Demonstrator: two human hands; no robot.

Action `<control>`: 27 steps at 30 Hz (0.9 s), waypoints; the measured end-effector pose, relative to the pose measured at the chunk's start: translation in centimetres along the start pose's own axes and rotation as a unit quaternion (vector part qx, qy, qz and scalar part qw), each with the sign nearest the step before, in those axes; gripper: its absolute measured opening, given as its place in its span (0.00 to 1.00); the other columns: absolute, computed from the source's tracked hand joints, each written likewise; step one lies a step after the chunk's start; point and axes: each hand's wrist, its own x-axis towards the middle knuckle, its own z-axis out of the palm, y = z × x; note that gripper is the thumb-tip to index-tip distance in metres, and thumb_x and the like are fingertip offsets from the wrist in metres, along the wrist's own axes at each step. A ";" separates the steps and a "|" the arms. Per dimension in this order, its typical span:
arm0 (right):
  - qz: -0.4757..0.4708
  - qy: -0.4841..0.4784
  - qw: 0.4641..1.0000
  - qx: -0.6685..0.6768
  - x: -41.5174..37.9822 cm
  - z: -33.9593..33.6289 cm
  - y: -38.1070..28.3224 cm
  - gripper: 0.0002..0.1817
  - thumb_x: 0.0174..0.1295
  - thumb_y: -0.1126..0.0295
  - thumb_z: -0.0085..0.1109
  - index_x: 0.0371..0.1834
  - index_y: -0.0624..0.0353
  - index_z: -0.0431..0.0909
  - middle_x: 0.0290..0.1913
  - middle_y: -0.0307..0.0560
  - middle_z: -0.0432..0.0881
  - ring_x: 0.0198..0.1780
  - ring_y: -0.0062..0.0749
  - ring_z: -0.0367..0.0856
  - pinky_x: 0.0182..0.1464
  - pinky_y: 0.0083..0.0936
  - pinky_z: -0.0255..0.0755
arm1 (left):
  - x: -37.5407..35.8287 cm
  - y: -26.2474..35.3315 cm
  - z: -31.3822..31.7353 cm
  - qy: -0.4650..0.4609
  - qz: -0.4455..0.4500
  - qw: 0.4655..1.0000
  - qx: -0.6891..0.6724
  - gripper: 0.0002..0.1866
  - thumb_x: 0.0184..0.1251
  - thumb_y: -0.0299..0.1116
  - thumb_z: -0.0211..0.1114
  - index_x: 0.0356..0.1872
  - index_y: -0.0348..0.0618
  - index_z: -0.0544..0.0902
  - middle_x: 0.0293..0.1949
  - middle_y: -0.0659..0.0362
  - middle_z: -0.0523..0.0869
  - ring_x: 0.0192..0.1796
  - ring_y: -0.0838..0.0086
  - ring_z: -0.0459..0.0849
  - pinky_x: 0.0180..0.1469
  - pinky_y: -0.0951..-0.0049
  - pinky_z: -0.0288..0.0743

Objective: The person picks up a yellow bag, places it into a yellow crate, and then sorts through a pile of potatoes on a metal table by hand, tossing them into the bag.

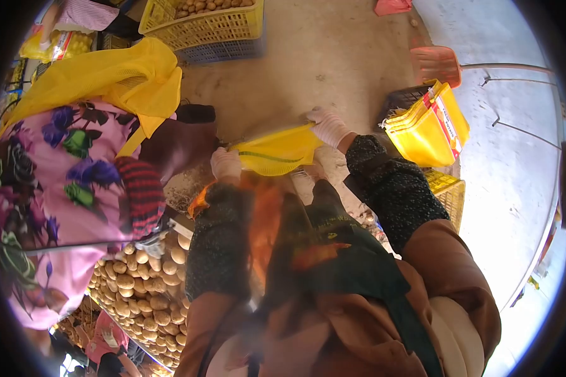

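A yellow mesh bag (pixel 278 151) with a green stripe stretches between my two hands, low over the floor in front of my legs. My left hand (pixel 225 164), in a pale glove, is closed on one end of it. At the opposite end, higher up and farther out, my right hand (pixel 329 127) in a striped pale glove grips the bag's edge. The bag hangs slack and looks flat. Dark speckled sleeves cover both forearms. How the fingertips hold the mesh is too small to make out.
Potatoes (pixel 151 301) lie heaped at lower left, beside a person in a floral pink garment (pixel 75 182) and yellow mesh cloth (pixel 132 72). A yellow crate (pixel 201 31) of potatoes stands at the back. Folded yellow bags (pixel 431 129) and a red shovel (pixel 439 65) are to the right.
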 end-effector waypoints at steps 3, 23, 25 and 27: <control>-0.022 -0.004 1.000 -0.006 1.8 1.2 0.2 0.16 0.59 0.72 0.61 0.52 0.57 0.83 0.48 0.57 0.84 0.49 0.56 0.83 0.51 0.42 0.77 | 5.1 -4.3 4.5 0.017 0.103 0.985 0.141 0.17 0.64 0.45 0.68 0.44 0.41 0.86 0.43 0.46 0.90 0.51 0.50 0.88 0.55 0.59 0.80; 0.194 -0.014 0.965 0.176 -16.1 4.7 -1.4 0.45 0.50 0.66 0.71 0.76 0.60 0.65 0.68 0.71 0.72 0.68 0.60 0.73 0.70 0.38 0.70 | -19.0 -1.0 -3.5 -0.076 -0.007 0.996 -0.053 0.26 0.63 0.38 0.72 0.59 0.39 0.76 0.52 0.43 0.87 0.57 0.49 0.85 0.56 0.56 0.77; 0.207 -0.014 0.959 0.192 -16.5 3.5 -1.9 0.46 0.50 0.66 0.70 0.76 0.61 0.64 0.68 0.72 0.72 0.68 0.61 0.73 0.69 0.39 0.70 | -19.7 -1.7 -3.7 -0.076 0.010 0.994 -0.080 0.25 0.63 0.38 0.71 0.58 0.38 0.76 0.51 0.43 0.87 0.57 0.49 0.85 0.56 0.55 0.76; 0.195 -0.004 0.968 0.157 -16.5 2.3 -2.7 0.44 0.50 0.68 0.67 0.75 0.63 0.64 0.67 0.71 0.73 0.68 0.63 0.73 0.70 0.41 0.70 | -19.6 -3.0 -3.1 -0.084 0.027 0.987 -0.131 0.25 0.62 0.39 0.70 0.57 0.39 0.77 0.52 0.43 0.86 0.57 0.48 0.84 0.57 0.54 0.76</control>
